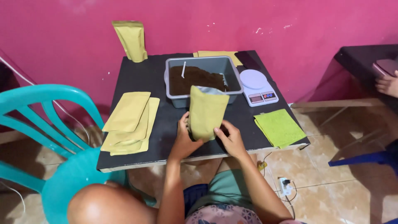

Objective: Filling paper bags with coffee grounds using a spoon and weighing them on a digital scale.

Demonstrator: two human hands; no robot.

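Note:
My left hand (183, 137) and my right hand (231, 137) hold an upright mustard-yellow pouch (206, 112) between them, its top open and showing a silver lining. The pouch stands on the black table (166, 124) just in front of a grey tub (200, 65) filled with dark brown powder. A white scoop handle (183, 69) sticks out of the powder. A stack of flat yellow pouches (129, 122) lies to the left of my left hand.
A white digital scale (257, 86) sits right of the tub, a green cloth (279, 127) nearer. One filled pouch (132, 40) leans on the pink wall. A teal plastic chair (49, 145) stands left. Another person's hand (388, 85) shows at the right edge.

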